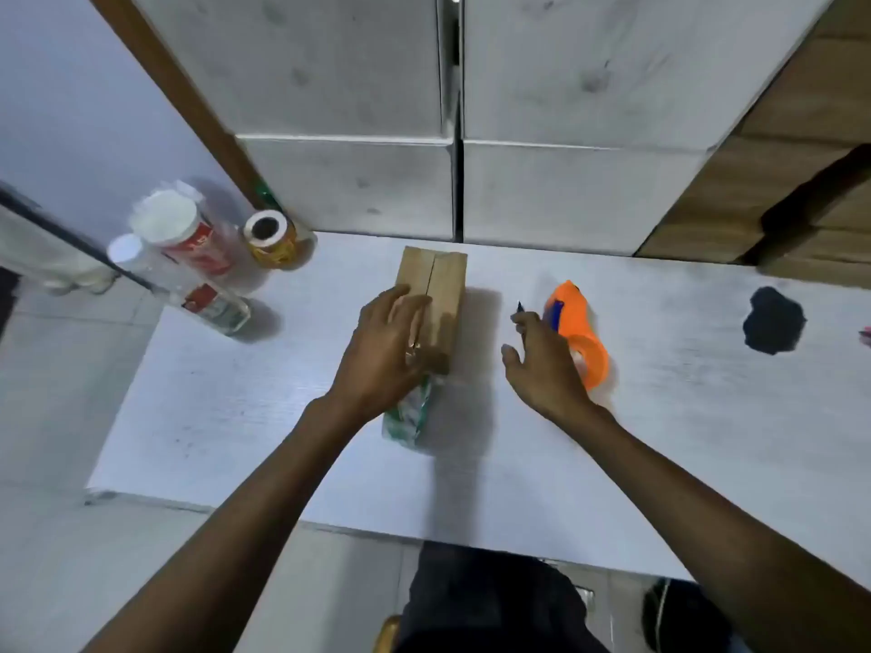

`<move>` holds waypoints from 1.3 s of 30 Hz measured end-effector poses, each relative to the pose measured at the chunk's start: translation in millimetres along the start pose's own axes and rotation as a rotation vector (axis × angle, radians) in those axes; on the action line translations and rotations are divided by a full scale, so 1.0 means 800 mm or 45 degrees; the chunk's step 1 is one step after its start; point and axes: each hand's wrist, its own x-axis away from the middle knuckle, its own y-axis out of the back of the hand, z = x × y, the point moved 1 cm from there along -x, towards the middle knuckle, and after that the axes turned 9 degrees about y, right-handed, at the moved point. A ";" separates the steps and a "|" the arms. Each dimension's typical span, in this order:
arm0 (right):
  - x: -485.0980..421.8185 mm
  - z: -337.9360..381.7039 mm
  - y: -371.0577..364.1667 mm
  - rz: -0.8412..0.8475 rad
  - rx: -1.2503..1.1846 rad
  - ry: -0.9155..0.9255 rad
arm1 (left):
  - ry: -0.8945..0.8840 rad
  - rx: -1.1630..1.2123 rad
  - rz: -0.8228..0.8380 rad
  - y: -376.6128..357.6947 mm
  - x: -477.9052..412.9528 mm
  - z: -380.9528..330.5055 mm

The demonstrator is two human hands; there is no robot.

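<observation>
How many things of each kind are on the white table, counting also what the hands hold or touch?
Bottles: 2
Tape roll: 1
Cardboard box: 1
Green packet: 1
Orange tape dispenser: 1
Pen: 1
Black cloth: 1
Total: 8

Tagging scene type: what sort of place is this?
Probably a packing or storage room: large white boxes stacked behind the white table, an orange plastic tape dispenser, a small brown cardboard box.
</observation>
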 end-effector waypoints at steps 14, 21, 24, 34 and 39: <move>-0.030 -0.044 -0.058 0.003 0.707 -0.193 | -0.073 -0.201 0.295 -0.007 -0.020 0.071; 0.035 -0.011 -0.025 -0.165 -0.053 0.172 | -0.061 -0.163 0.389 -0.005 -0.022 0.072; 0.068 0.016 -0.007 -0.052 -0.245 0.223 | -0.048 -0.111 0.405 -0.008 -0.020 0.073; 0.070 0.072 -0.012 0.172 -0.005 0.331 | -0.055 -0.136 0.398 -0.007 -0.020 0.076; 0.046 0.104 -0.039 0.154 0.272 0.456 | -0.069 -0.147 0.399 -0.007 -0.021 0.079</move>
